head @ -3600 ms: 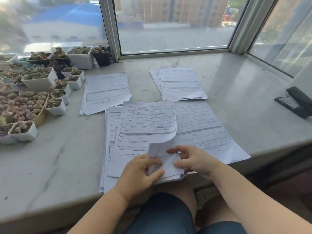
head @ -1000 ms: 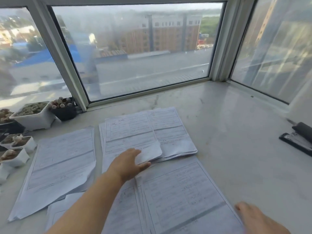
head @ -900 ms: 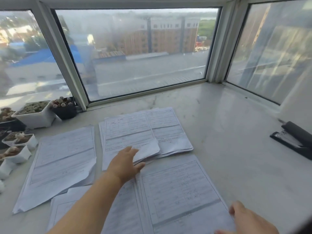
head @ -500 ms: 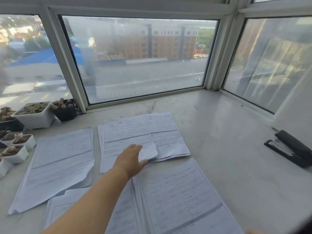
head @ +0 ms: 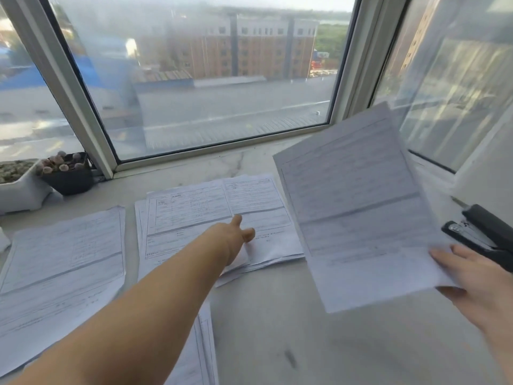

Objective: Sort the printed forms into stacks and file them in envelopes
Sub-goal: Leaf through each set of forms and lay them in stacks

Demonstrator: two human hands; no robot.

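Your right hand (head: 477,284) grips a raised form (head: 358,207) at right; your left hand (head: 236,237), fingers extended, rests on the centre stack (head: 216,212).

Bright hazy daylight through the window (head: 222,79), soft shadows, motion blur, wide-angle bending at edges.

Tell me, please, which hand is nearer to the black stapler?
Right. The right hand, holding a printed form, sits just beside the black stapler; the left hand rests on the middle stack, far left.
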